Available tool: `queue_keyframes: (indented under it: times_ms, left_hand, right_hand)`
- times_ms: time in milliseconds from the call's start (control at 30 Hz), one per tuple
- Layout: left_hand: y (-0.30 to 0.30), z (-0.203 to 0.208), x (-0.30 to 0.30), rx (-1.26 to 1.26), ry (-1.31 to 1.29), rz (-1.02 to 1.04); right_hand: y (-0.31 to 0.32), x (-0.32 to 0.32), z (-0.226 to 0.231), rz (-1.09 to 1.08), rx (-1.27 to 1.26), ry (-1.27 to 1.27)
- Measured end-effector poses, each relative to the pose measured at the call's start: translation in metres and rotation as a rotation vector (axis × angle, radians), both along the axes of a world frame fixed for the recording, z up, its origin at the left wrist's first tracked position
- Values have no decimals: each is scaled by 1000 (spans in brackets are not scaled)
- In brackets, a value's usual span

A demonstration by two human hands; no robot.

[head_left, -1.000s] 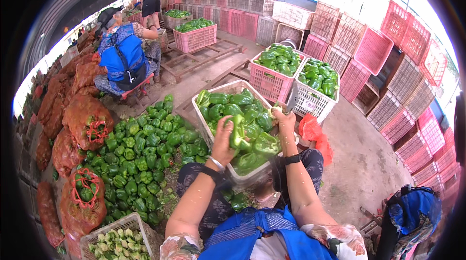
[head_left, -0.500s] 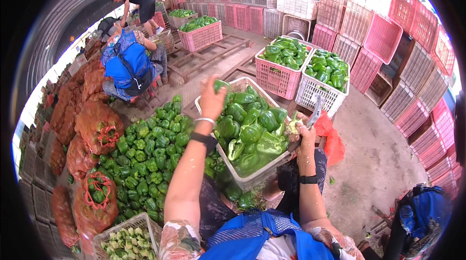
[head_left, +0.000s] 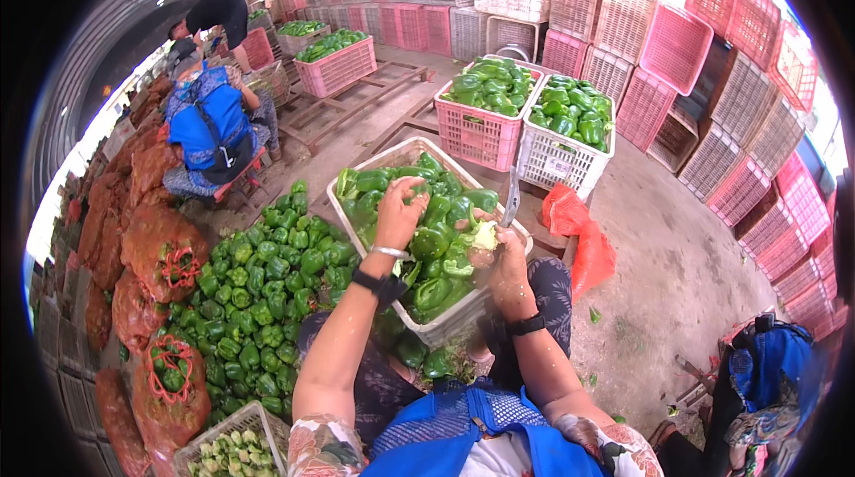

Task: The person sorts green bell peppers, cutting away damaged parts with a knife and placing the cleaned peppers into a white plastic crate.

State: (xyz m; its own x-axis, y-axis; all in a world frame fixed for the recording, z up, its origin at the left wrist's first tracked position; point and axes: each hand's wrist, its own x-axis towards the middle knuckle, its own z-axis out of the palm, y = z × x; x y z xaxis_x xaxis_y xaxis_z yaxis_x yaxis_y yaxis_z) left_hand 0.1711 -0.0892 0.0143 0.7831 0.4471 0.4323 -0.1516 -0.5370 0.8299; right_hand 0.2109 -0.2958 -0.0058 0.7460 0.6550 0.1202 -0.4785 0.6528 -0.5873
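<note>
My left hand (head_left: 400, 213) hovers over a whitish plastic crate (head_left: 433, 332) of green bell peppers (head_left: 431, 243). Its fingers are loosely curled and apart, with nothing visible between them. At the crate's right side my right hand (head_left: 509, 270) grips a knife (head_left: 512, 198), blade pointing up. The same hand also has pale green pepper cores (head_left: 484, 236) at its fingers; how many is hidden. Some peppers in the crate are cut, showing pale insides. Left of the crate lies a big heap of whole green peppers (head_left: 264, 317).
A small crate of pepper cores (head_left: 233, 456) stands at lower left, beside red mesh sacks (head_left: 167, 250). Ahead are a pink crate (head_left: 478, 131) and a white crate (head_left: 565, 161), both full. An orange plastic bag (head_left: 588, 245) lies right. Co-workers are at far left and lower right.
My left hand has let go of the green pepper it held and come lower over the crate. My right hand still holds the knife and cores. The whole view has shifted slightly.
</note>
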Motion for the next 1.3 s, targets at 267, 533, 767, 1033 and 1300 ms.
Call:
queue_keyframes:
  times_ms: [267, 533, 767, 1033, 1300]
  left_hand:
    - [-25, 53, -203, -277, -327, 75]
    - [-30, -113, -399, -371, -36, 968]
    - [-62, -213, -417, -530, 365, 1091]
    - [-2, -386, -435, -160, 341, 1203]
    - [91, -400, -402, -101, 365, 1291]
  right_hand:
    - [38, 2, -19, 93, 67, 40]
    - [117, -148, 148, -287, 101, -353]
    - [153, -342, 93, 977, -217, -1151]
    - [158, -222, 87, 428, -368, -679]
    - [94, -61, 44, -175, -833, -841]
